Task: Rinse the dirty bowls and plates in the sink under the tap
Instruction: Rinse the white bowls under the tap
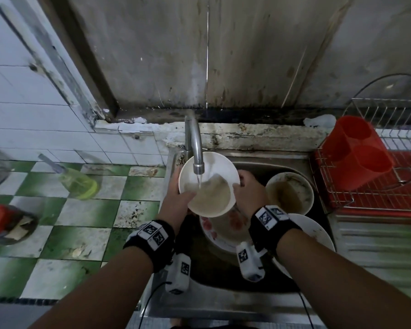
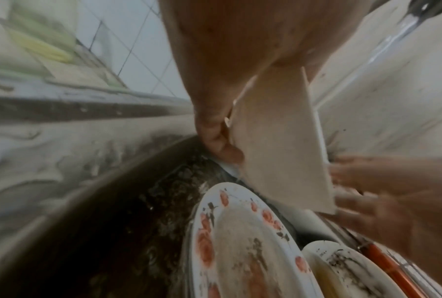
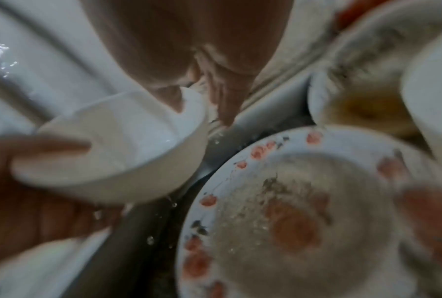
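Both hands hold a white bowl (image 1: 214, 200) tilted under the running tap (image 1: 196, 148); murky water pools inside it. My left hand (image 1: 177, 198) grips its left rim, with the fingers (image 2: 215, 137) curled under the bowl's wall (image 2: 278, 141). On the right rim my right hand (image 1: 247, 188) grips with the thumb over the edge, as the right wrist view shows on the bowl (image 3: 138, 151). Below in the sink (image 1: 223, 302) lies a dirty plate with red flowers (image 1: 223, 231) (image 2: 240, 242) (image 3: 291, 201). A dirty bowl (image 1: 290, 191) (image 3: 355, 106) and a white plate (image 1: 316, 231) lie to the right.
A wire dish rack (image 1: 389, 176) with a red cutlery holder (image 1: 356, 150) stands right of the sink. On the green-and-white tiled counter (image 1: 86, 210) to the left are a bottle of yellow-green liquid (image 1: 78, 184) and a red-lidded container (image 1: 0, 222).
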